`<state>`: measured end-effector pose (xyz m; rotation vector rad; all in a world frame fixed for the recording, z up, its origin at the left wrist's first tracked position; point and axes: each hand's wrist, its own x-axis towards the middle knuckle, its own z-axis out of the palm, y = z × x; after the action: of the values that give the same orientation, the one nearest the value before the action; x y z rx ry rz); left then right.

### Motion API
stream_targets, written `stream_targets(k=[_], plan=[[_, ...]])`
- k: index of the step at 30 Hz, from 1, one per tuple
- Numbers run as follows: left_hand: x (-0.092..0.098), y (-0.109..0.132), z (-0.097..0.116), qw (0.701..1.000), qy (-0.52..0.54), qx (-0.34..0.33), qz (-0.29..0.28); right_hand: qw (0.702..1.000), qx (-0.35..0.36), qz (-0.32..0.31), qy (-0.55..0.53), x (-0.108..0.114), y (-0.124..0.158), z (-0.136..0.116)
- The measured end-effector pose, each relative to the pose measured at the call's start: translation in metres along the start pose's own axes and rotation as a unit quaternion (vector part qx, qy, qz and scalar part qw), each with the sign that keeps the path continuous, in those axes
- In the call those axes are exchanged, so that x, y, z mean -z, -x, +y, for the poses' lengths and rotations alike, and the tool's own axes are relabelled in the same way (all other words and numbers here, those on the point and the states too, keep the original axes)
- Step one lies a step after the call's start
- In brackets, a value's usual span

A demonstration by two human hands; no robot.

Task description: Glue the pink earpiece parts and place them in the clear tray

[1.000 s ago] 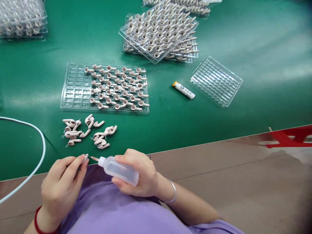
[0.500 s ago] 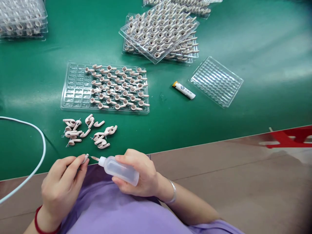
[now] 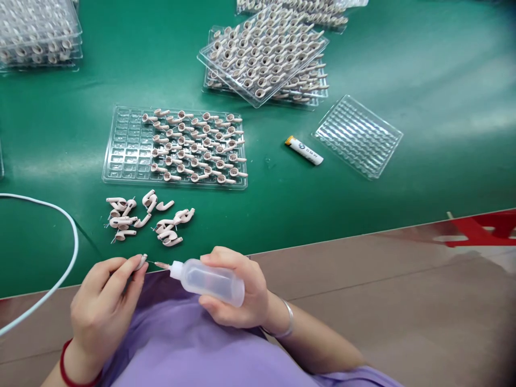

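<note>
While the right hand (image 3: pixel 242 290) grips closed around the squeeze bottle (image 3: pixel 209 279), its long axis lies near level, nozzle pointing left | left hand (image 3: pixel 102 306) pinches a small pink piece (image 3: pixel 141 262) just beside the tip | both nearer me than the loose pink pile (image 3: pixel 147 220).

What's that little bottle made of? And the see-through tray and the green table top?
The bottle in the right hand looks like soft, cloudy plastic: you can half see through it. The tray seems thin, clear, shiny plastic, with moulded pockets catching the light. The green table top looks like a smooth rubber or vinyl mat with a dull sheen.
</note>
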<state>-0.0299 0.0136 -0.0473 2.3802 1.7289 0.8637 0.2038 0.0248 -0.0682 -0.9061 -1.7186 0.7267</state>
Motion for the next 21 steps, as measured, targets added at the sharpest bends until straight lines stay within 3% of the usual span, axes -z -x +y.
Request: stream_targets(k=[3, 6, 8, 10, 12, 14, 17, 21], plan=[[0.008, 0.003, 0.01, 0.994, 0.072, 0.076, 0.008, 1.0, -0.023, -0.001, -0.018, 0.003, -0.001, -0.004], [0.012, 0.009, 0.019, 0.954, 0.221, 0.189, -0.067, 0.998, -0.048, -0.04, -0.026, -0.001, -0.001, -0.007], [0.009, 0.014, 0.022, 0.877, 0.337, 0.309, -0.147, 0.998, -0.027, -0.059, -0.01, -0.009, 0.0, -0.008], [0.001, 0.017, 0.023, 0.765, 0.431, 0.436, -0.199, 0.997, 0.015, -0.061, 0.043, -0.017, 0.002, -0.008], [-0.009, 0.018, 0.023, 0.666, 0.494, 0.52, -0.205, 0.991, 0.053, -0.054, 0.109, -0.025, 0.002, -0.007], [-0.016, 0.018, 0.023, 0.61, 0.528, 0.559, -0.189, 0.984, 0.076, -0.05, 0.154, -0.029, 0.001, -0.006], [-0.022, 0.018, 0.023, 0.589, 0.544, 0.57, -0.177, 0.979, 0.087, -0.045, 0.177, -0.031, 0.0, -0.005], [-0.023, 0.017, 0.021, 0.601, 0.544, 0.559, -0.174, 0.978, 0.085, -0.037, 0.186, -0.033, 0.0, -0.004]])
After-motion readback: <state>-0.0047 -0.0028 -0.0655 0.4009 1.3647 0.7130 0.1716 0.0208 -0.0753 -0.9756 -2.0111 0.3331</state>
